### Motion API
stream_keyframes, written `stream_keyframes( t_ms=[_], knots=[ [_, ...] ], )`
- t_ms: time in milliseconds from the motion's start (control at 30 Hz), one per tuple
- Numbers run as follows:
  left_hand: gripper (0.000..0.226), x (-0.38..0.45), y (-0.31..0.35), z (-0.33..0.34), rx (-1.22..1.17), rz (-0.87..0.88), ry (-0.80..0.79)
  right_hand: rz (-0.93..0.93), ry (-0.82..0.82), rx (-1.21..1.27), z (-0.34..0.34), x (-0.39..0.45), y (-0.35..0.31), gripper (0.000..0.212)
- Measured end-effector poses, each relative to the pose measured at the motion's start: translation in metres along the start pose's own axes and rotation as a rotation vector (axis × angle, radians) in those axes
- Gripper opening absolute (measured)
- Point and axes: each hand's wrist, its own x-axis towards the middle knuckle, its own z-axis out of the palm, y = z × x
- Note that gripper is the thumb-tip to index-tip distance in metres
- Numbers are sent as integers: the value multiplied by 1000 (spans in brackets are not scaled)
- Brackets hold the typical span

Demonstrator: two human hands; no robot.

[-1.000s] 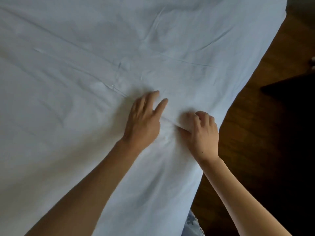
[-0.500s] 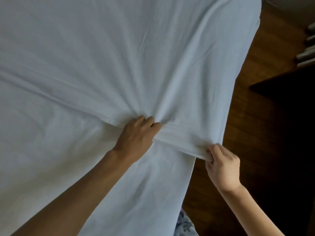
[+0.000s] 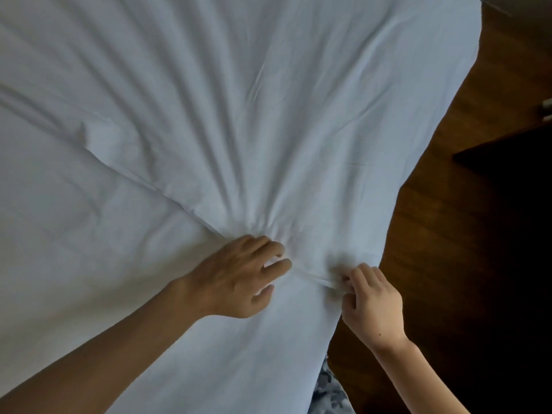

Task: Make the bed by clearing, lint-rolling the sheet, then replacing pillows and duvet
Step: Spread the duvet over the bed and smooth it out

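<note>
Head view looks down on a white sheet [image 3: 209,130] spread over the bed, filling most of the frame. Near its lower right edge the cloth is gathered, and long creases fan up and outward from that point across the fabric. A straight hem or fold line runs diagonally from the left side down toward the gathered spot.

Left hand [image 3: 239,279] lies on the sheet at the bunched cloth; its grip is closed around the fabric, fingers [image 3: 268,245] curled into the folds and the thumb tucked below. Right hand [image 3: 370,306] sits just beside it at the sheet's edge, its grip pinching a narrow taut strip of the cloth that stretches between the two hands.

Beyond the sheet's right edge is a dark wooden floor [image 3: 433,234], with a black shape [image 3: 507,189] on it that is too dark to identify. A patch of blue patterned fabric [image 3: 330,389] shows at the bottom edge, under the sheet's border.

No writing, labels or containers can be made out.
</note>
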Motion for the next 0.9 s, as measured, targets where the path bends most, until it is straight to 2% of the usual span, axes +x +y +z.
stream_keyframes(
  t_ms=[133, 233, 367, 500, 600, 700, 800, 900],
  knots=[
    [47, -32, -52, -18, 219, -286, 220, -138, 69, -93, 10, 17, -21, 40],
    [40, -63, -99, -29, 402, -522, 195, -285, 151, -34, 24, 45, -60, 27],
    [43, -79, -144, -49, 560, -790, 113, -371, 114, -48, 40, 105, -124, 31],
    [20, -74, -166, -66, 700, -764, 115, -372, 19, -2, 44, 141, -156, 20],
    [22, -88, -163, -63, 592, -652, 136, -433, -70, 67, 44, 138, -152, 12],
    [29, -111, -155, -60, 512, -568, 63, -475, -155, 48, 42, 133, -145, 8],
    [32, -132, -163, -66, 496, -543, 1, -498, -90, -47, 41, 139, -155, 17],
    [41, -145, -178, -74, 553, -764, 154, -533, 64, -67, 49, 158, -185, 28]
  ],
)
